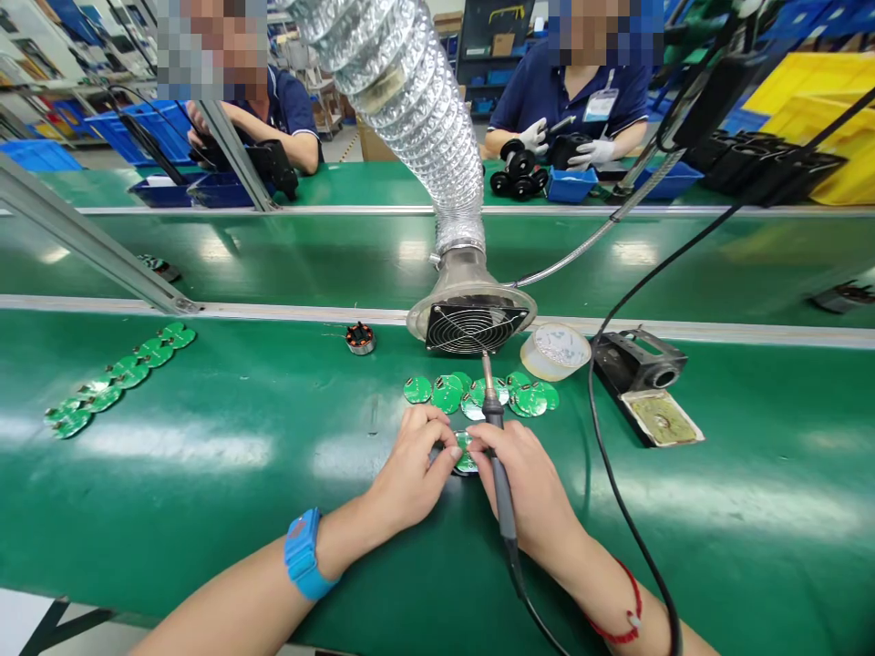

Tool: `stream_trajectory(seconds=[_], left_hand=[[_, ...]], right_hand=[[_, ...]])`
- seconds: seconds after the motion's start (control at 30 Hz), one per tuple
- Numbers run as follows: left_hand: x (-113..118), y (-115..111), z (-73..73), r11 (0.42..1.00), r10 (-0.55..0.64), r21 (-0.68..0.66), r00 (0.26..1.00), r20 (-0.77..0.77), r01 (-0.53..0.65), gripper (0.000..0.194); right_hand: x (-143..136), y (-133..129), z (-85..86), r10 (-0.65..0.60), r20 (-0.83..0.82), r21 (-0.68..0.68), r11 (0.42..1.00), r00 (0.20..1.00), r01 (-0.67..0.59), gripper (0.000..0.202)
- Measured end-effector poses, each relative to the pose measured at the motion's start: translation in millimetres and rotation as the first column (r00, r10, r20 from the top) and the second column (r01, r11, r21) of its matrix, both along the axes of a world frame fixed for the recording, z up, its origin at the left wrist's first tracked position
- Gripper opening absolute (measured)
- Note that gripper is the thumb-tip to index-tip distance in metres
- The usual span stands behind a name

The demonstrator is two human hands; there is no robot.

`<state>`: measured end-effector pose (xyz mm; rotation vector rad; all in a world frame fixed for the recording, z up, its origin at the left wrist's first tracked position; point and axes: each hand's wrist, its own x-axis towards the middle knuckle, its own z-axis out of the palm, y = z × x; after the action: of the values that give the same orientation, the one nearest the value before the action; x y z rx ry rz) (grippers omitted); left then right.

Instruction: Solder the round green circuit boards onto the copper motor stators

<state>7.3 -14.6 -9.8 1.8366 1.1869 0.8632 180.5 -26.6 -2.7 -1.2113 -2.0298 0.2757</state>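
Between my two hands lies a round green circuit board [465, 454], set on a dark round part that is mostly hidden. My left hand [416, 466] is closed at the board's left edge, thumb and fingers bent against it. A soldering iron [503, 497] with a dark grey handle rests in my right hand [534, 483], tip pointing away from me, above the bench. The thumb and fingertips of that hand also touch the board's right side. Just beyond lie several loose green circuit boards [447, 394] in a row, partly overlapping.
A fume extractor hood [471, 319] hangs over the far edge. Near it stand a tape roll [555, 352], an iron stand with sponge [643, 383] and a copper-wound motor stator [360, 338]. More boards [129, 369] lie left. A black cable [615, 474] crosses at right. Two people sit opposite.
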Motion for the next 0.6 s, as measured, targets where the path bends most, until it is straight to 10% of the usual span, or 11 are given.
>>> stream_trajectory(seconds=[0.6], left_hand=[[4, 9, 5.9, 1.0, -0.015, 0.009, 0.993, -0.116, 0.016, 0.016]], right_hand=[[40, -9, 23.6, -0.105, -0.322, -0.113, 0.991, 0.941, 0.072, 0.019]])
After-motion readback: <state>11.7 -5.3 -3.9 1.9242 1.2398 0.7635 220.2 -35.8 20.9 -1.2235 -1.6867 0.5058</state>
